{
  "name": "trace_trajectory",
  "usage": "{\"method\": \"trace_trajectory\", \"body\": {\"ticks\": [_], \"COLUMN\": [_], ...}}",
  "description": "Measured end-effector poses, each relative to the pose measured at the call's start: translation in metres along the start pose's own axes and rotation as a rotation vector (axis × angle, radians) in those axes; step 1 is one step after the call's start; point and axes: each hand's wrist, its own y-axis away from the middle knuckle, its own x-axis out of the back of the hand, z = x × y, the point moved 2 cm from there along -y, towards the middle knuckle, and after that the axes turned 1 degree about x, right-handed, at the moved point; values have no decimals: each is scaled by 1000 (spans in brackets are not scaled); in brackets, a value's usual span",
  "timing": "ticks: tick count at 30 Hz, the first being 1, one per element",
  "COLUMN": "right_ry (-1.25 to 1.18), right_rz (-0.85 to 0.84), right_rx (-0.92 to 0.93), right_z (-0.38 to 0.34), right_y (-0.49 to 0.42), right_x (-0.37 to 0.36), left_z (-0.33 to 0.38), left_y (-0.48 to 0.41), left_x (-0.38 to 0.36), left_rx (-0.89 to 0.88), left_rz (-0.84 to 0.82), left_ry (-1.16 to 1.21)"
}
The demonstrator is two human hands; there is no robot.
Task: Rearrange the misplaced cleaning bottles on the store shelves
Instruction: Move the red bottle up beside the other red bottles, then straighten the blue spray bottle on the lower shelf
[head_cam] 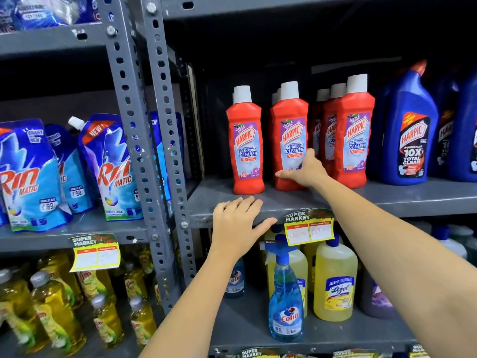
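Red Harpic bathroom cleaner bottles with white caps stand in rows on the grey middle shelf (387, 200). My right hand (304, 170) grips the lower part of the second red bottle (290, 130) from the left. Another red bottle (246, 140) stands apart to its left, and a further group (353, 130) stands to its right. My left hand (237, 223) rests flat on the shelf's front edge, fingers spread, holding nothing.
Blue Harpic toilet cleaner bottles (410, 130) fill the shelf's right end. Below stand a blue Colin spray bottle (285, 301) and yellow Lizol bottles (335, 280). Left of the perforated grey upright (165, 140) are Rin pouches (25, 177) and yellow dish liquid bottles (54, 313).
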Motion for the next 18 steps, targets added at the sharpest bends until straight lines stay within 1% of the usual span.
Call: {"method": "trace_trajectory", "body": {"ticks": [4,5,6,8,11,13,14,15,16,18], "right_ry": [-116,-133,-138,-210,-472,-614,-642,-643,-615,-514], "right_rz": [-29,1,67,264,535,633,638,611,567,458], "right_rx": [-36,-27,1,104,346,511,550,551,513,386], "right_z": [0,-1,-3,-6,-1,15,27,40,57,97], "right_y": [6,9,14,31,76,114,132,149,163,188], "right_x": [6,13,21,42,63,63,57,49,36,5], "left_z": [1,2,3,5,4,4,5,7,8,10], "left_y": [0,0,1,3,23,56,78,102,130,186], "left_x": [5,6,8,12,22,24,22,18,13,0], "left_rx": [21,23,23,16,3,11,25,41,60,150], "left_rz": [-43,-59,-71,-60,51,70,36,-32,-144,-451], "left_ry": [20,25,29,61,171,245,277,292,293,316]}}
